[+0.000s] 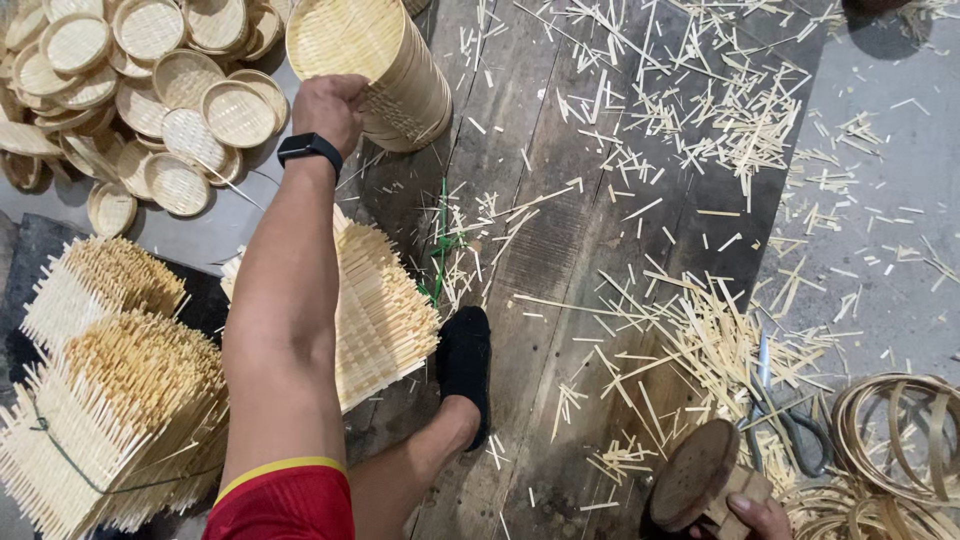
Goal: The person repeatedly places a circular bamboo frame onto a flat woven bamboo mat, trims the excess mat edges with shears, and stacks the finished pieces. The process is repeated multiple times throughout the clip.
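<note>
Left hand [328,108]: arm stretched forward, dark watch [309,147] on the wrist, fingers curled over the rim of a tall stack of round woven bamboo trays [385,65]. The grip is closed on the near edge of the stack; the stack leans away from the hand, its top tray facing up and toward the viewer, its base resting on the plank floor [560,260].

Just left of that grip: a loose heap of single round trays [150,90], overlapping one another on the grey ground.

Below the grip, along the forearm: a pile of square woven bamboo mats [385,310] with bristling uncut ends, partly covered by the arm. Further left of it, two more bundles of the same mats [120,400], one tied with a dark cord.

Right hand [760,517]: at the lower edge of view, well apart from the left, only partly visible. It touches a round wooden mallet-like block [700,475]; whether the fingers are closed round it cannot be told.

Just beside the right hand: scissors [785,415] lying among offcuts, and coiled bamboo hoops [900,440] to its right.

Between the two hands: a foot in a black shoe [466,365] on the planks, and bamboo slivers [700,120] scattered widely.
</note>
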